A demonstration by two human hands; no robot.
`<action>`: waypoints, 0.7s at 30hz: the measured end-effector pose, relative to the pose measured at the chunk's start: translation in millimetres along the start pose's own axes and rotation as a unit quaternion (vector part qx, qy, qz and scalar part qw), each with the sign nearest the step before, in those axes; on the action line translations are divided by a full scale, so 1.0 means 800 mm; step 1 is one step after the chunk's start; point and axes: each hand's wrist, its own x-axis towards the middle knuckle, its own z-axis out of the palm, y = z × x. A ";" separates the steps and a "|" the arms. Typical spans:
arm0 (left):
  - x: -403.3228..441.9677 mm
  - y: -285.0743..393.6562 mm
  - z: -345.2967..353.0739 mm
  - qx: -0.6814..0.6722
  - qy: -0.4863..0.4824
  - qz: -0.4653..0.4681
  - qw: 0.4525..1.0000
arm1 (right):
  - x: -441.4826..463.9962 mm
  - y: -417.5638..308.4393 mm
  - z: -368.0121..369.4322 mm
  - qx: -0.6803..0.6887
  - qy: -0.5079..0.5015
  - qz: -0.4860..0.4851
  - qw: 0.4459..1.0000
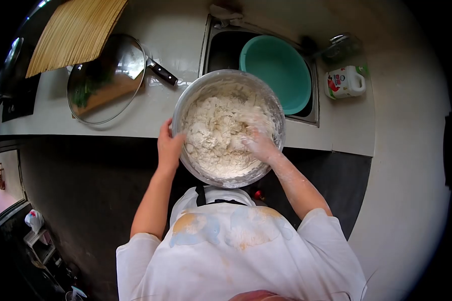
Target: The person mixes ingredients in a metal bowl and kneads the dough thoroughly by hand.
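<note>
1. Right hand (262, 146), at the steel bowl's (230, 181) three o'clock: fingers blurred.
2. Green basin (281, 65), one o'clock: rim partly hidden behind the bowl.
3. Bamboo mat (78, 35), ten o'clock: cut off by the top edge.
4. Jug (340, 83), two o'clock: lettering too small to read.

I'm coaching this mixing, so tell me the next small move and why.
Probably press the floury mix together with the right hand while the left hand steadies the metal bowl: the mix looks crumbly and uneven, not one smooth mass, and the left hand grips the rim while the right is inside.
</note>
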 end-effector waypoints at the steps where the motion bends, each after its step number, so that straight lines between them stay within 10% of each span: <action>1: 0.013 0.010 0.003 -0.015 -0.015 0.002 1.000 | -0.002 0.016 0.005 0.027 0.018 0.084 0.996; 8: 0.007 0.018 0.011 -0.057 -0.019 0.006 0.998 | 0.075 0.013 0.049 0.348 0.020 0.205 0.915; 11: 0.003 0.015 0.010 -0.075 -0.010 -0.001 0.997 | 0.050 -0.057 0.047 0.244 -0.079 0.038 0.966; 13: 0.003 0.018 0.010 -0.091 -0.014 -0.003 0.996 | 0.018 -0.065 0.080 -0.102 0.032 -0.109 0.988; 15: -0.001 0.022 0.013 -0.068 0.001 -0.015 0.998 | 0.015 -0.083 0.080 -0.108 -0.046 -0.071 0.991; 19: 0.003 0.014 0.007 -0.037 0.007 -0.014 0.999 | 0.073 -0.068 0.054 -0.387 -0.323 -0.124 0.855; 21: 0.005 0.013 0.006 -0.048 0.005 -0.021 0.999 | 0.070 -0.030 0.054 -0.179 -0.019 -0.081 0.980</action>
